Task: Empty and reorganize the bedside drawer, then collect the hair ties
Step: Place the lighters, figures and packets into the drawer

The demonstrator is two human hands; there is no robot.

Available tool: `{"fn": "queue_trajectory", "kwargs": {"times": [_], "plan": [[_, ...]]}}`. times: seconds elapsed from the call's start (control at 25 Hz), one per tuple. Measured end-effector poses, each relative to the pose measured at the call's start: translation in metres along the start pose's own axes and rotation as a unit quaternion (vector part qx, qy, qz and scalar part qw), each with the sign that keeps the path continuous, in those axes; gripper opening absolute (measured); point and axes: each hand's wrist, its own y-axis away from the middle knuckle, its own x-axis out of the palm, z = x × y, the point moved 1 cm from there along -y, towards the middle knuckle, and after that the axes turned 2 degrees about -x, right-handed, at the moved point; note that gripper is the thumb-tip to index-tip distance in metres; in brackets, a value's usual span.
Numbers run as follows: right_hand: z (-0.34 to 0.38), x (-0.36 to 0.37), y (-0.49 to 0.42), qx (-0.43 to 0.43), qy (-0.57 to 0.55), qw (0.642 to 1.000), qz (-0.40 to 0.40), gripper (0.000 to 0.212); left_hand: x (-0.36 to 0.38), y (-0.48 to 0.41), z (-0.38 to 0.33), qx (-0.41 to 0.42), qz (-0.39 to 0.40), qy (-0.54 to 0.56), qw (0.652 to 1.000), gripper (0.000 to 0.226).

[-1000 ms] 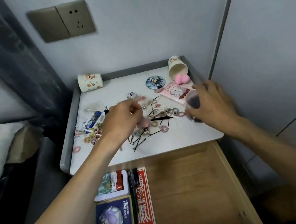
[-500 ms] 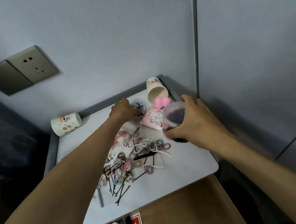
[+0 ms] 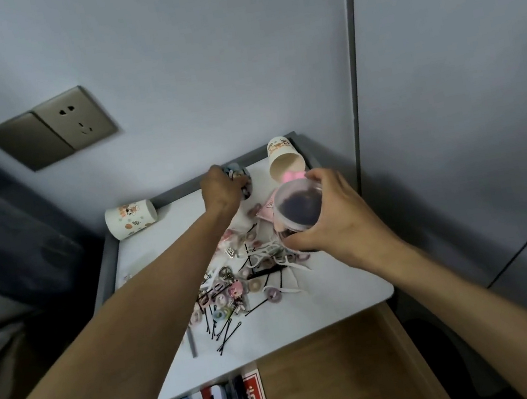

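hairpins (image 3: 228, 332) are cluttering hair ties (image 3: 274, 296) beneath the jar (image 3: 298, 207); right hand (image 3: 338, 222) is gripping it, left hand (image 3: 221, 190) clutching a badge (image 3: 243, 181).

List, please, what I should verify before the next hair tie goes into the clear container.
1. Hold on the clear container: ok, the right hand holds it by the side.
2. Its mouth is open: ok, no lid; dark contents show inside.
3. Room left inside: cannot tell.
4. The left hand is free to pick: not ok, its fingers curl on the round badge.
5. Loose hair ties are available: ok, several lie on the tabletop.
6. They lie apart from other things: not ok, bobby pins lie among them.
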Motion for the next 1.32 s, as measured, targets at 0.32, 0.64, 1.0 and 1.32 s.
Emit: {"fn": "queue_trajectory", "kwargs": {"times": [0.32,0.64,1.0,1.32], "plan": [[0.039,0.032,0.060,-0.110,-0.024,0.991,0.075,0.101,-0.119,0.163,0.015,-0.103,0.057,0.509,0.853,0.015],[0.052,0.117,0.145,-0.111,0.017,0.963,0.245,0.118,-0.175,0.279,0.136,-0.347,0.166,0.601,0.701,0.066],[0.052,0.178,0.162,-0.032,-0.082,0.931,0.355,0.086,-0.173,0.286,0.176,-0.362,0.180,0.564,0.720,0.036],[0.021,0.199,0.153,0.239,-0.258,0.881,0.316,0.037,-0.203,0.276,0.207,-0.347,0.086,0.510,0.782,0.032]]}}
